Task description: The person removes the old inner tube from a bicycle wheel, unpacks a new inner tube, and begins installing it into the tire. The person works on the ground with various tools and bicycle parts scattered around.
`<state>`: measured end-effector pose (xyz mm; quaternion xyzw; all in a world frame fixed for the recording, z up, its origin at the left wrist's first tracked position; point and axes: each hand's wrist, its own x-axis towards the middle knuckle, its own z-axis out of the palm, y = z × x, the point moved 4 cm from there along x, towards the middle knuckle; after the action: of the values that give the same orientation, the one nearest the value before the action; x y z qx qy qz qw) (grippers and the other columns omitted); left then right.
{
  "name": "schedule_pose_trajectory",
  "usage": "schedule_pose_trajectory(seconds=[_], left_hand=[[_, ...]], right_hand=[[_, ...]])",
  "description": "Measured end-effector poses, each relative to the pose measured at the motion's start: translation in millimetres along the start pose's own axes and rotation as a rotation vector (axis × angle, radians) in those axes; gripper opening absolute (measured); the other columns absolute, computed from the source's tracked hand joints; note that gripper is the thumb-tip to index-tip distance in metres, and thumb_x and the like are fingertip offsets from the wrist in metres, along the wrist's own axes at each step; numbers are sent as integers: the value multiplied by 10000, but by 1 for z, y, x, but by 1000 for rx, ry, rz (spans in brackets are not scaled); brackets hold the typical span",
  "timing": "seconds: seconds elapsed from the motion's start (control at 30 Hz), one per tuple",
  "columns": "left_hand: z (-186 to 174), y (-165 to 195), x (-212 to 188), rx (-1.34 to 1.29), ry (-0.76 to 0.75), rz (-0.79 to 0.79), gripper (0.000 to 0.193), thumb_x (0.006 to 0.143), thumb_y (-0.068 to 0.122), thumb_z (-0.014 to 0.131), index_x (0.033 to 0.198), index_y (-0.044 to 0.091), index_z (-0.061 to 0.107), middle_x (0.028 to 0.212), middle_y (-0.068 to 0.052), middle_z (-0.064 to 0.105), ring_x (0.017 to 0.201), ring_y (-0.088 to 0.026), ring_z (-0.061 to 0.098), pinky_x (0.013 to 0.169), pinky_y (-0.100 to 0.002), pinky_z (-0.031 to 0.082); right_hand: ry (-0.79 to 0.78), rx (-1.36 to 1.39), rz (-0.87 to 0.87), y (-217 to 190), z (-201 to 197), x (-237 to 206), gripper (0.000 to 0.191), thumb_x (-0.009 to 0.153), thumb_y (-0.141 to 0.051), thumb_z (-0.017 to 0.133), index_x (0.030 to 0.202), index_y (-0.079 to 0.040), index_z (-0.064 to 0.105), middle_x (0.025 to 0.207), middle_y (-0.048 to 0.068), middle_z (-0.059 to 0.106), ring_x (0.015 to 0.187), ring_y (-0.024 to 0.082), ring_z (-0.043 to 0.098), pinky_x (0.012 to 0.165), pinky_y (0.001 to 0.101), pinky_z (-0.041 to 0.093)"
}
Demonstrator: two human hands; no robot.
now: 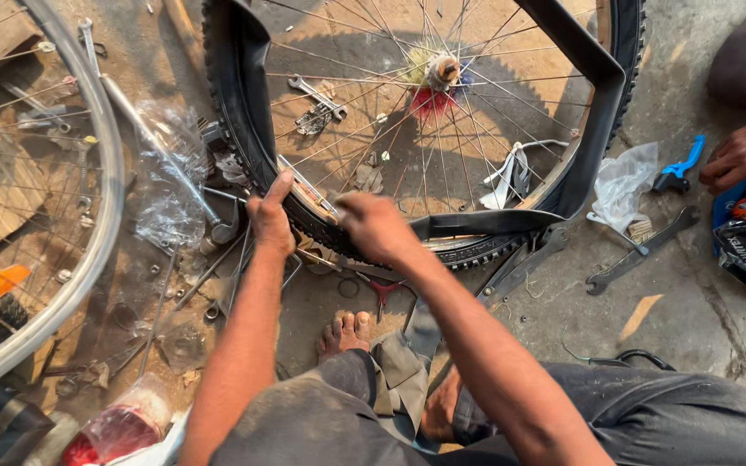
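Observation:
A spoked bicycle wheel (432, 78) stands in front of me with its knobbly black tyre (233, 103) and a black inner tube (597, 95) hanging loose off the rim. My left hand (271, 220) grips the tyre at the wheel's lower left, thumb up against the rim. My right hand (377, 226) is closed over the tyre and rim edge just to the right of it. Both forearms reach forward over my knees and my bare foot (344, 332).
A bare metal rim (101, 216) lies at the left. Spanners (317, 97), a long flat wrench (641, 252), blue-handled pliers (679, 168), plastic bags (166, 173) and rods litter the ground. Another person's hand (744, 154) rests at the right edge.

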<state>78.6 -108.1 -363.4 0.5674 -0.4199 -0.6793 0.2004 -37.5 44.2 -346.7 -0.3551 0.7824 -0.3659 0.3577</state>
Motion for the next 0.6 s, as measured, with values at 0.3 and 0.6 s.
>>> schedule_pose_trajectory(seconds=[0.3,0.6], left_hand=[[9,101,24,848,41,556,1066,850,504,822,1529,-145,317,1459,-375,427,1320,-443,435,1091,-524,337],[12,99,-23,1827,-725,1574,399,868,194,627,1236,39,633,1285,-131,626,1295,-293,566,1133,-509,377]], right_hand=[[884,-1022,-147,20,-247,28,668,824,-274,804,1383,-38,525,1369,227,612,1226,394,590,1005,531,378],[290,-394,85,67,-284,20,252,889,-174,805,1047,-14,692,923,141,703,865,354,705,741,416,520]])
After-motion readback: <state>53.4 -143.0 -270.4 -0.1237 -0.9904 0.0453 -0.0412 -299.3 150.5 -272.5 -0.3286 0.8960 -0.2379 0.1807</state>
